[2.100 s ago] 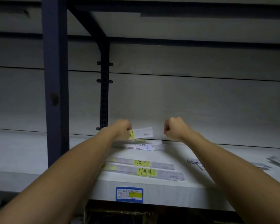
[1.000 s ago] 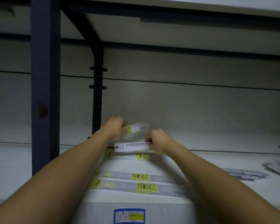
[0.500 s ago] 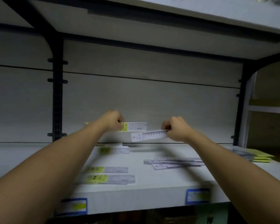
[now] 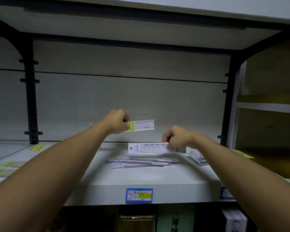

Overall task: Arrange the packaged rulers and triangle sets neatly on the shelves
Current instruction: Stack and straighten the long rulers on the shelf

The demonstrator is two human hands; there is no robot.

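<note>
My left hand grips a packaged ruler with a yellow label, held level in the air in front of the shelf's back panel. My right hand pinches the right part of a second packaged ruler with printed numbers, held just above a loose pile of packaged rulers lying on the white shelf. A packaged triangle set lies to the right of the pile.
More yellow-labelled packages lie at the shelf's left end, with another nearer the back. Blue price tags sit on the shelf's front edge. Dark uprights frame the bay. A shelf board hangs overhead. Boxes stand below.
The view has swung right along the shelf. My right hand has carried its ruler down and to the right, over the loose pile. My left hand keeps its ruler raised.
</note>
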